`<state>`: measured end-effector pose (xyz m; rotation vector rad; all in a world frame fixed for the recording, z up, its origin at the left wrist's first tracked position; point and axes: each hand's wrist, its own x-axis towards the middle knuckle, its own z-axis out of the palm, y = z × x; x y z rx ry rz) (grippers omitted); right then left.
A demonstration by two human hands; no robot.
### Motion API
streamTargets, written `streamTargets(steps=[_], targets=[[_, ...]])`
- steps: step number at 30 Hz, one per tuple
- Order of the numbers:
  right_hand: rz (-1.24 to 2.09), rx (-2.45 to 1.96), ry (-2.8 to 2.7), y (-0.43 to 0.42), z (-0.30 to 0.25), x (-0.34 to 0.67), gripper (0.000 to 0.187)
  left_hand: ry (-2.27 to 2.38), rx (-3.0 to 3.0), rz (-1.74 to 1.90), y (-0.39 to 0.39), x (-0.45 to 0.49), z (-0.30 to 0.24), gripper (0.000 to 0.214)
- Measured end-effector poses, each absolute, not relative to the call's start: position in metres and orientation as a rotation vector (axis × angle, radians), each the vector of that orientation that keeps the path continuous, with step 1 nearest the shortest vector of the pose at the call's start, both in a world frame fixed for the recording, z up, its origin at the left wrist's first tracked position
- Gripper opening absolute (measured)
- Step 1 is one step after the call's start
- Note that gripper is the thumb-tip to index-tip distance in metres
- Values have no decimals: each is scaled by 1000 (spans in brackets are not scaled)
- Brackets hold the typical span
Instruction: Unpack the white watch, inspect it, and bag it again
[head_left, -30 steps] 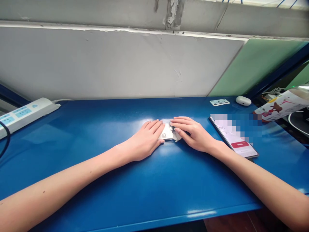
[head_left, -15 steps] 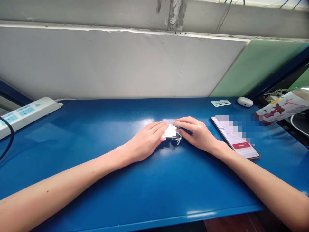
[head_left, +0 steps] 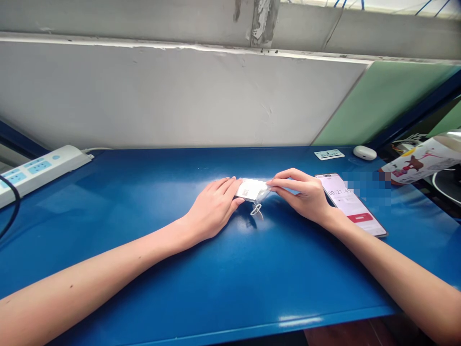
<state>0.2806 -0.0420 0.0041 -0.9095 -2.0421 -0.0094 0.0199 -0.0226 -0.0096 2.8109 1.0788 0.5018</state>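
Observation:
Between my hands is a small white card (head_left: 252,189) with a square printed code, just above the blue table. Clear plastic shows at its right end, and a thin white string loop (head_left: 255,209) hangs from its near side. My left hand (head_left: 215,207) is closed on the card's left end, fingers over the top and thumb at the near edge. With thumb and fingertips, my right hand (head_left: 302,194) pinches the clear plastic at the right end. The part under my left fingers is hidden.
A phone (head_left: 355,206) showing a running timer lies right of my right hand. Behind it are a small printed card (head_left: 329,154) and a white earbud case (head_left: 365,153). A white power strip (head_left: 43,170) sits far left, a printed packet (head_left: 421,158) far right.
My right hand has moved slightly right, its fingers now pinching the plastic. The card's right end is tilted up more, showing its printed code, and the string loop has shifted left.

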Motion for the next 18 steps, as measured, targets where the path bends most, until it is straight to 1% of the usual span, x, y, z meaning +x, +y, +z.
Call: streamTargets(steps=[6, 12, 18], targets=[[47, -956, -1945, -44, 9, 280, 12, 1138, 2809, 500, -23, 20, -9, 47], [264, -1084, -1777, -49, 16, 279, 11, 1134, 2818, 528, -22, 20, -10, 42], [395, -1125, -1536, -47, 20, 279, 12, 1134, 2790, 558, -23, 20, -12, 40]])
